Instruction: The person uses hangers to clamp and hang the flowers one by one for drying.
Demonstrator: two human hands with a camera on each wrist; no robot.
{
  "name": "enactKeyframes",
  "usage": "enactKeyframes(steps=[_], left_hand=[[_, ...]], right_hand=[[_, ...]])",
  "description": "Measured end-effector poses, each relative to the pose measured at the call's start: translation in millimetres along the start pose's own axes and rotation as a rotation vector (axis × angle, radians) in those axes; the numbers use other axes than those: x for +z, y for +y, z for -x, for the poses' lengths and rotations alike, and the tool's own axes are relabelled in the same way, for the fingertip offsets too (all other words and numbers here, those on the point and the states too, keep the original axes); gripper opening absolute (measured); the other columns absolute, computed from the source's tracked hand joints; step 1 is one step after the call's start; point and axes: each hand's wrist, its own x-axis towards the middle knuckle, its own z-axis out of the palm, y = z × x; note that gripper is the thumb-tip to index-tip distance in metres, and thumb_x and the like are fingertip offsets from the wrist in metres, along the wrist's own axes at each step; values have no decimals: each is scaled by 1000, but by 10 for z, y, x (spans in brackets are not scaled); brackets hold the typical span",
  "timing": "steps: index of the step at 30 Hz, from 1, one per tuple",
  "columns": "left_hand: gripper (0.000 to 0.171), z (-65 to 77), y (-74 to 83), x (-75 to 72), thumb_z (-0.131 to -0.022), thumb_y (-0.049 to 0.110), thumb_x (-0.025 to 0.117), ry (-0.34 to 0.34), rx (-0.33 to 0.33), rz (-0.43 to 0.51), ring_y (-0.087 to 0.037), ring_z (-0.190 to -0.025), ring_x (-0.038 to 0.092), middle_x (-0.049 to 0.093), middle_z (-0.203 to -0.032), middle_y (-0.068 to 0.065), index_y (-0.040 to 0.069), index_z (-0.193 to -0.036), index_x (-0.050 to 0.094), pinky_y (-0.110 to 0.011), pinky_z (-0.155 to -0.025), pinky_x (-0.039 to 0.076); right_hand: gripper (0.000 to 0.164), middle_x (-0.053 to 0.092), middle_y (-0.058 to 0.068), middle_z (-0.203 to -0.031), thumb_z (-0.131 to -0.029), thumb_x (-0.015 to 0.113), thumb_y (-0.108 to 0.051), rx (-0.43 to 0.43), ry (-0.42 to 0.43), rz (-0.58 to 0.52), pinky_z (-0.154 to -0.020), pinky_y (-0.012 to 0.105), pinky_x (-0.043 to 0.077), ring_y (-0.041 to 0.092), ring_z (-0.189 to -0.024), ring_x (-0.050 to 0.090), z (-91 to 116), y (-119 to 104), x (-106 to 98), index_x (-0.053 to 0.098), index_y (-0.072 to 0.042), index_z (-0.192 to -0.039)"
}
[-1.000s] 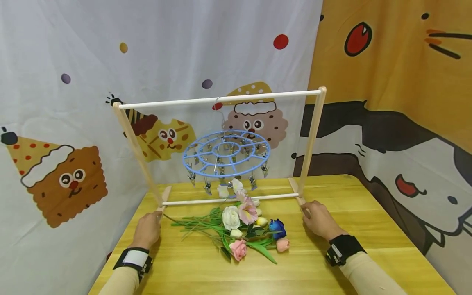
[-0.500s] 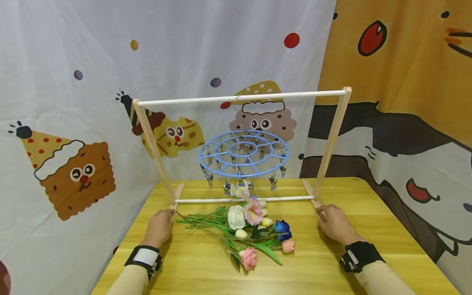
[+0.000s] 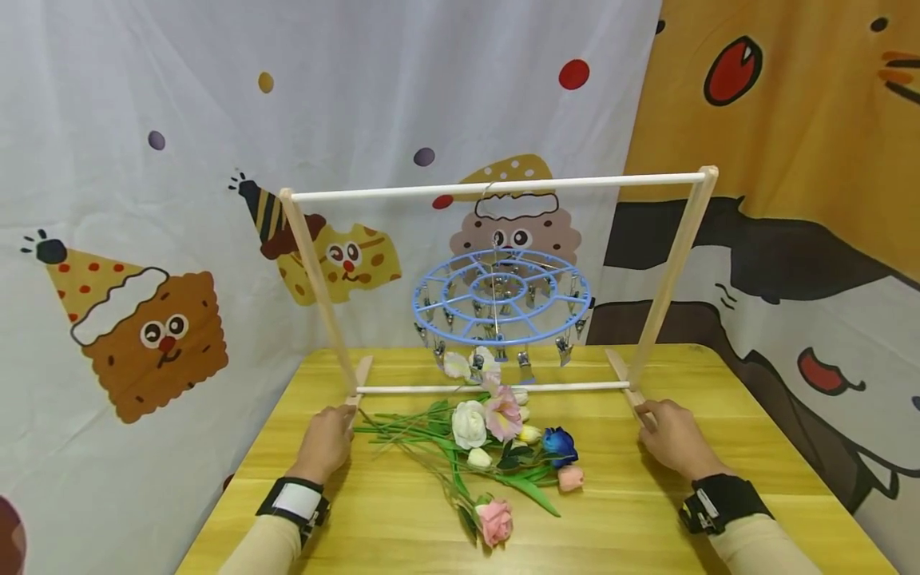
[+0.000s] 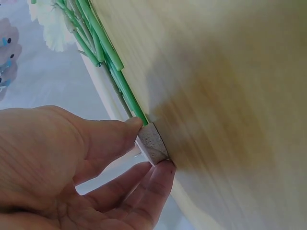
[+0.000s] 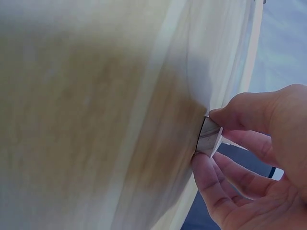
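A light wooden rack (image 3: 402,192) with white crossbars stands on the table. My left hand (image 3: 323,443) pinches the near end of its left foot (image 4: 153,143) between thumb and fingers. On the other side, my right hand (image 3: 676,435) pinches the near end of the right foot (image 5: 209,136). From the top bar hangs a round blue clip hanger (image 3: 503,343) with several metal clips. Artificial flowers lie between the hands, including a white rose (image 3: 469,425), a pink rose (image 3: 496,523) and a blue rose (image 3: 559,446). Their green stems (image 4: 127,91) reach close to my left fingers.
The yellow wooden table (image 3: 402,535) extends under everything. A printed cloth (image 3: 345,96) with cartoon figures hangs behind and at the left, and an orange one (image 3: 683,152) hangs at the right. Some flower heads overlap the lower crossbar.
The rack and both hands have shifted right, with the hanger swaying beneath the bar. The pink rose has slid toward the table's front. My grip on both feet stays the same.
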Motion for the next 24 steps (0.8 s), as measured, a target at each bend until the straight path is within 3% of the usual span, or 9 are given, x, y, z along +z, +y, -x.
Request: enactKeyframes(steps=[18,24], left_hand=[[40,37,237,44,-100,-8,83,5,41,-16,-48,-104,80,79,-112,-32,-11,-139,76,-62,-91,69],[46,144,360,58,-100,-7,80,78,114,-71,-57,-111,78,76,-130,-38,-9,-146,74,-65,-87,70]], right_hand=[[39,76,34,-111,-99,79,3,64,-21,6,-68,42,52,30,-82,60,44,122,-121,73,15,-135],[39,74,37,-114,-98,80,1,35,16,29,-68,44,56,32,-85,65,102,107,-76,75,14,-135]])
